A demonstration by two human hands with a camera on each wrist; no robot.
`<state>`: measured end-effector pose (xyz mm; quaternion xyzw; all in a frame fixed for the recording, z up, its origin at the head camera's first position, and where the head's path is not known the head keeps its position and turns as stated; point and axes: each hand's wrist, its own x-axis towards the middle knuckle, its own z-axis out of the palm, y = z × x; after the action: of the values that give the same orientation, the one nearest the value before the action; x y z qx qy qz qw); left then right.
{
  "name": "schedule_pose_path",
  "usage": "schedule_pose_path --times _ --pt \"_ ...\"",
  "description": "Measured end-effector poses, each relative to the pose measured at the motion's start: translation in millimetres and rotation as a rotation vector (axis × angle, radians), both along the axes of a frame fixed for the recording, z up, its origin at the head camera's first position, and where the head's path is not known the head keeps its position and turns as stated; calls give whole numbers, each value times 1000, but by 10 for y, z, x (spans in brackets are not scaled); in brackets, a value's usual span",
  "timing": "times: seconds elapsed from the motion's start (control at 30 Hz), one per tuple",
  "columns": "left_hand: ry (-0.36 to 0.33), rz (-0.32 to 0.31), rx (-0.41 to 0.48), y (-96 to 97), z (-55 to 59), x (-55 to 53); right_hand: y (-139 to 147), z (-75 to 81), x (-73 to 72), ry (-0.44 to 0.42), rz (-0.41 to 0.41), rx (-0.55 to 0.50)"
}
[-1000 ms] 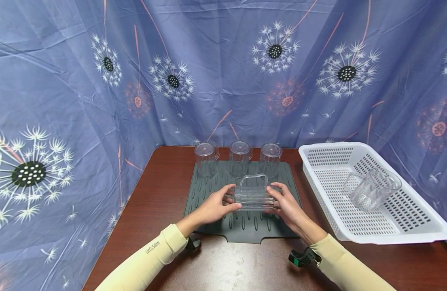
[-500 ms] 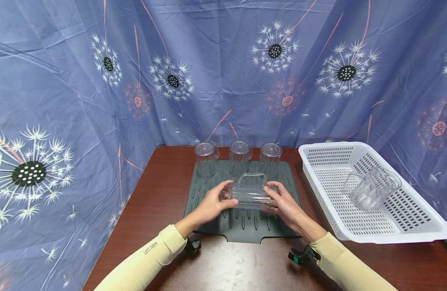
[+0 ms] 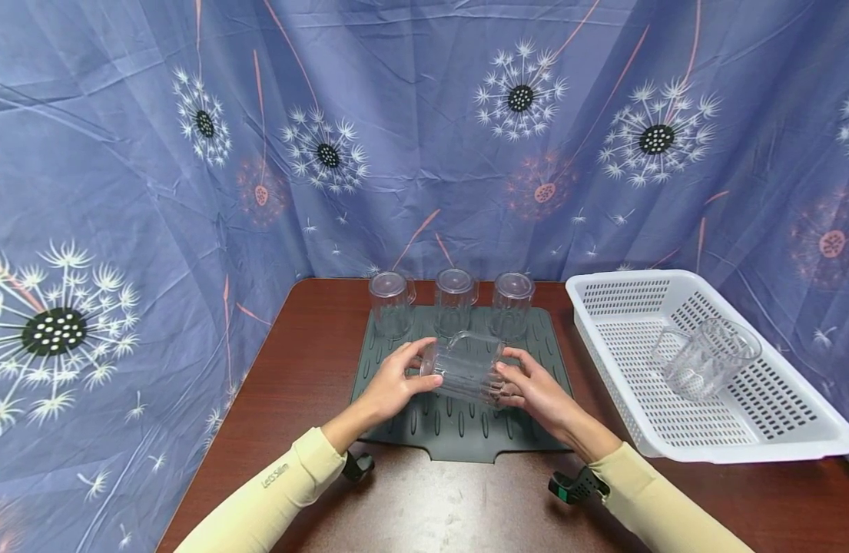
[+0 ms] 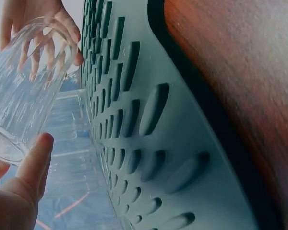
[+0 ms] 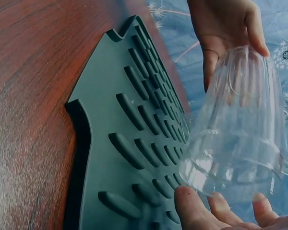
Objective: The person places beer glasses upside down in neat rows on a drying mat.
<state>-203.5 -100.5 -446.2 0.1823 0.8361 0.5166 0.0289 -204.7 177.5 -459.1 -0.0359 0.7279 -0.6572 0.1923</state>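
Observation:
Both hands hold a clear glass mug (image 3: 463,367) on its side above the dark ribbed drying mat (image 3: 459,442). My left hand (image 3: 394,382) grips the mug's base end, thumb toward me. At the rim end, the fingers and thumb of my right hand (image 3: 537,390) grip the glass. The mug's handle points away from me, and its rim end dips lower than its base. In the right wrist view the fluted sides of the glass mug (image 5: 230,129) show, with the right fingertips (image 5: 221,206) at its rim.
Three similar mugs stand upside down along the mat's back edge: left mug (image 3: 391,307), middle mug (image 3: 454,303), right mug (image 3: 512,307). A white perforated basket (image 3: 641,415) on the right contains another glass mug (image 3: 711,361), lying tilted. A patterned curtain (image 3: 424,153) hangs behind the wooden table (image 3: 286,338).
Both hands have moved the mug slightly left. It has turned from about level to tilted, with the rim end lower and the base end higher.

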Motion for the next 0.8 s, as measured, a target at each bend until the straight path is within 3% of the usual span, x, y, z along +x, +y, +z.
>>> schedule_pose_path --times 0.13,0.37,0.8 --pt "41 -5 -9 -53 2 0 17 0 5 22 22 -6" --pt "33 -23 35 -130 28 14 44 4 9 78 48 23" --pt "193 75 -148 -343 143 -18 188 121 58 280 76 252"
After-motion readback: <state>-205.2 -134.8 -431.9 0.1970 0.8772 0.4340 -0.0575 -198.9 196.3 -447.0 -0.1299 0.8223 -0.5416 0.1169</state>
